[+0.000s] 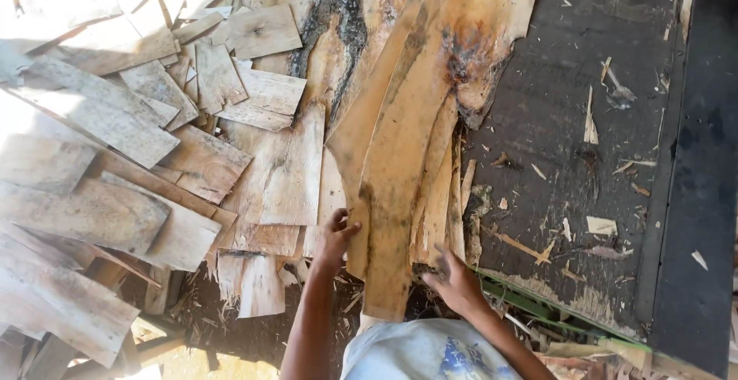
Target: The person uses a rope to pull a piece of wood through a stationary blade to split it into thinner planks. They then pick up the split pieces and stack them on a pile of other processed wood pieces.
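Nearest to me, my left hand (337, 230) curls its fingers over the near left edge of the long veneer strip (400, 157), while my right hand (453, 280) lies with fingers spread against the near ends of the narrower slivers (442, 195) just right of it. To handle this well, I judge I should keep the grip low on the strip and support it along its length, since such thin, split wood looks apt to crack if bent. Left of the strip, loose veneer pieces (115, 119) overlap in a heap, so there is little room there. Right lies the dark table (569, 119), scattered with chips, offering flatter space. Farther off, a broad stained sheet (330, 26) runs beyond the frame's far edge.
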